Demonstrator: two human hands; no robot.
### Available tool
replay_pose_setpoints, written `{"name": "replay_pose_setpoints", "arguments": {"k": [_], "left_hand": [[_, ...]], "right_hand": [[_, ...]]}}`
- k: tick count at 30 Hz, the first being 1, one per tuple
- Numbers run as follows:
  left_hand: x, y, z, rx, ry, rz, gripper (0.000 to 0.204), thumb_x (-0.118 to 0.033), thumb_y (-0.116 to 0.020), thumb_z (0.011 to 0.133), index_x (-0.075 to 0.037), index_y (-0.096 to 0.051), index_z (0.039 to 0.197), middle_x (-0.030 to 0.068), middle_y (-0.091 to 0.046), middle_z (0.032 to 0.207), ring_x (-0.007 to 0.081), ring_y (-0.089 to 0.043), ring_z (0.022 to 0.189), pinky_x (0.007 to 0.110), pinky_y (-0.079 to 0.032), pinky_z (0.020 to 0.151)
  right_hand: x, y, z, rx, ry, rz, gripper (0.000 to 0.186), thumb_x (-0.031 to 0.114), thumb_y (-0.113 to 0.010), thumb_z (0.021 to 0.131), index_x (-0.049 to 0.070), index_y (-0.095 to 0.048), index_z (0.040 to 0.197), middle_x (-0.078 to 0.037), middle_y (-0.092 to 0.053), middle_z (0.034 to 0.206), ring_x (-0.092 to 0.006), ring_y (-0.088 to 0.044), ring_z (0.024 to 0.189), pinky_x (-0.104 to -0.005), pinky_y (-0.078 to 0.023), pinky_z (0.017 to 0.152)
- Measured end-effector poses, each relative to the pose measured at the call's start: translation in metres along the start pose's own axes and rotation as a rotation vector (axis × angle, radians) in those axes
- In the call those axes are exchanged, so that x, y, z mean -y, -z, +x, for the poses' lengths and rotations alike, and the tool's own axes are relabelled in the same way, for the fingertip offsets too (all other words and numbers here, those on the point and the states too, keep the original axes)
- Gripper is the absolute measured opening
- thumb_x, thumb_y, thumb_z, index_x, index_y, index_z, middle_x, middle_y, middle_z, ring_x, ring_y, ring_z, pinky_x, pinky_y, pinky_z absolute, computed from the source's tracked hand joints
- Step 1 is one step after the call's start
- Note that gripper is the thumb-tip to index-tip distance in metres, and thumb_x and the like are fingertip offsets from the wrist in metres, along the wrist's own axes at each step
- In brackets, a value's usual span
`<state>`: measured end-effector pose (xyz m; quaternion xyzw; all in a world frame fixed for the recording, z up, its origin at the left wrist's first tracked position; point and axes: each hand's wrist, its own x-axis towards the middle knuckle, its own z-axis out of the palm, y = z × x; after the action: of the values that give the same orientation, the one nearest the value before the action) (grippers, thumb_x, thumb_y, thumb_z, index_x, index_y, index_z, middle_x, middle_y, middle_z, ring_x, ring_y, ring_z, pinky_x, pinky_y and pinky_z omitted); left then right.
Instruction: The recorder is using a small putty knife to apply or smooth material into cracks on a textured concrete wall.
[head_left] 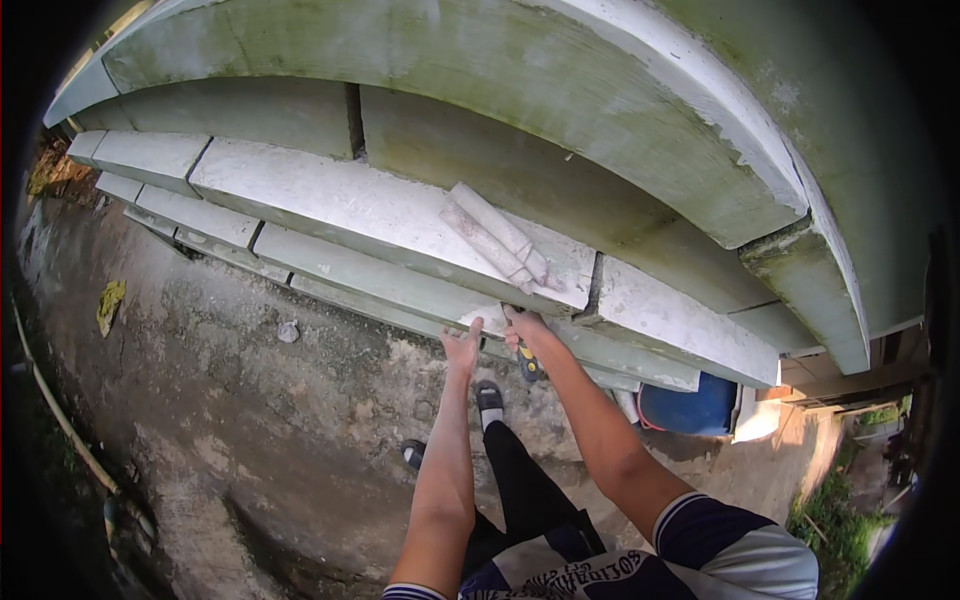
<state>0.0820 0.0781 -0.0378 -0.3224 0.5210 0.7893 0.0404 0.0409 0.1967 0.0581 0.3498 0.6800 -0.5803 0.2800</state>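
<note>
As right grip [521,328] clasps yellow-black tool [526,358], its long axis slants — handle [529,368] personward; left grip [461,350] unclenched.

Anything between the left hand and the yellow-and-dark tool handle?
Nothing visible across the gap from the left hand. At the tool handle itself, the right hand is in the way: its grip covers the upper part. The pale strips lie on the ledge above, clear of that gap.

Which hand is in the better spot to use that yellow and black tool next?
Probably the right hand: its grip is already around the yellow and black tool, at the pale lower ledge. The left hand is close by, but no tool shows in it.
</note>
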Motion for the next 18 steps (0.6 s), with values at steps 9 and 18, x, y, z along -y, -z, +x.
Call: {"name": "replay_pose_setpoints", "arguments": {"k": [9, 18], "left_hand": [[0.009, 0.003, 0.001, 0.008, 0.012, -0.04, 0.099, -0.026, -0.08, 0.075, 0.009, -0.011, 0.137, 0.0273, -0.041, 0.131, 0.0302, -0.048, 0.117, 0.037, -0.042, 0.097], [0.007, 0.002, 0.0, 0.009, 0.01, -0.07, 0.099, -0.027, -0.08, 0.074, 0.01, -0.012, 0.137, 0.0268, -0.044, 0.128, 0.0295, -0.049, 0.115, 0.036, -0.043, 0.095]], "right_hand": [[0.002, -0.008, -0.006, -0.059, 0.018, -0.083, 0.041, 0.035, -0.055, 0.093, 0.003, -0.047, 0.07, -0.005, -0.045, 0.052, -0.0157, -0.043, 0.038, -0.0339, -0.037, 0.035], [-0.01, -0.01, -0.002, -0.109, 0.037, 0.002, 0.042, 0.036, -0.056, 0.093, 0.001, -0.049, 0.073, -0.008, -0.049, 0.053, -0.0172, -0.045, 0.037, -0.0351, -0.039, 0.034]]}}
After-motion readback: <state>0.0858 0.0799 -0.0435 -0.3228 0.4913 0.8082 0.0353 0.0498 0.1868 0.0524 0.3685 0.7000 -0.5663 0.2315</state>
